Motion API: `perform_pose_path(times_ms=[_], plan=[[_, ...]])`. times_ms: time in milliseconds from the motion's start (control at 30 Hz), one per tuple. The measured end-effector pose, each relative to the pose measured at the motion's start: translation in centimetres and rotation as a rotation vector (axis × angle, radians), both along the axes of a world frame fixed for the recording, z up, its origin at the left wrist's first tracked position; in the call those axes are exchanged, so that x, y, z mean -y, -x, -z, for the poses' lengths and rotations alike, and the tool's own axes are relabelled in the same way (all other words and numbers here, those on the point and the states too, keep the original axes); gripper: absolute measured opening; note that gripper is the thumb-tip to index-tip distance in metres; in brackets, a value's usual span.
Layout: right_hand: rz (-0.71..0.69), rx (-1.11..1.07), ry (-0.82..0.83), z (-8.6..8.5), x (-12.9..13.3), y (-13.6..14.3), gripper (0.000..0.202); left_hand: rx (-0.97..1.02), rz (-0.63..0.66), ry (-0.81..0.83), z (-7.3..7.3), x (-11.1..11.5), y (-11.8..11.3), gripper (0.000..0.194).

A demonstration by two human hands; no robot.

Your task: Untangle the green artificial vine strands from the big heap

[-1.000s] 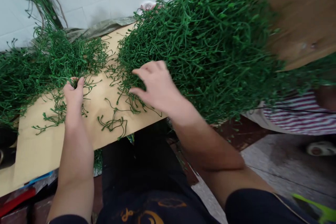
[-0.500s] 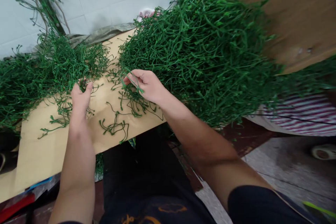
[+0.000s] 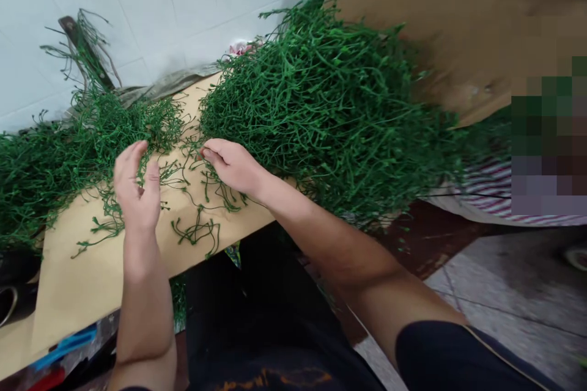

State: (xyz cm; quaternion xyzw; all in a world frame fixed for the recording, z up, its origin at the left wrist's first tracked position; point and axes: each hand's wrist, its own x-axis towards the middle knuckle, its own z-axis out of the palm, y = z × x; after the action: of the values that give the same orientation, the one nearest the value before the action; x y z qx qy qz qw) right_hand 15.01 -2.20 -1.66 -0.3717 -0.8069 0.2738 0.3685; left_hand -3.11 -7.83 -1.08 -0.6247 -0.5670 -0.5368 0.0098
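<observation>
My left hand [image 3: 137, 186] is raised over the near edge of the left pile of green branching stems [image 3: 41, 162]. Its thumb and fingers are apart, and I see nothing held in it. The fingers of my right hand [image 3: 233, 165] are pinched together beside the larger heap of green stems [image 3: 316, 98]. What lies between those fingertips, if anything, is too small to make out. Between and below the hands, loose green stems [image 3: 197, 232] are scattered on the tan board [image 3: 82, 281].
A white tiled wall [image 3: 192, 6] stands behind the board. A brown cardboard panel [image 3: 435, 6] rises at the right, above striped cloth [image 3: 486, 195]. At lower left are a dark round tube [image 3: 11, 305] and a blue object [image 3: 68, 345]. A pixelated patch covers the far right.
My left hand has lifted and spread its fingers away from the stems. The stem seen in my right hand no longer shows, and those fingers are now pinched nearer the board. The view has shifted slightly.
</observation>
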Motion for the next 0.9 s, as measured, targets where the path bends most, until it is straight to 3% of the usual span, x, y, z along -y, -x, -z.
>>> perform_pose_path(times_ms=[100,167,333,567,700,800,900], plan=[[-0.087,-0.122,0.073,-0.1,0.3,-0.1,0.023,0.227,0.25,0.193,0.0,-0.4,-2.2,0.04],[-0.136,-0.213,0.116,-0.1,0.7,-0.2,0.027,0.342,0.331,0.277,0.5,-1.0,-3.3,0.04],[-0.145,-0.354,0.247,-0.5,1.4,-0.9,0.044,0.379,0.305,0.27,1.4,-1.2,-4.5,0.033],[-0.047,-0.439,0.219,-0.8,1.6,-2.3,0.048,0.385,0.514,0.424,1.2,0.3,-6.5,0.051],[-0.081,-0.442,0.255,-1.0,2.6,-2.4,0.048,0.414,0.487,0.402,1.4,0.4,-8.0,0.046],[0.024,-0.37,0.156,-1.1,2.6,-2.5,0.048,0.398,0.498,0.351,1.5,1.4,-8.8,0.048],[0.26,-0.271,0.013,-0.8,1.1,-3.7,0.044,0.317,0.561,0.382,1.6,3.6,-9.1,0.05]])
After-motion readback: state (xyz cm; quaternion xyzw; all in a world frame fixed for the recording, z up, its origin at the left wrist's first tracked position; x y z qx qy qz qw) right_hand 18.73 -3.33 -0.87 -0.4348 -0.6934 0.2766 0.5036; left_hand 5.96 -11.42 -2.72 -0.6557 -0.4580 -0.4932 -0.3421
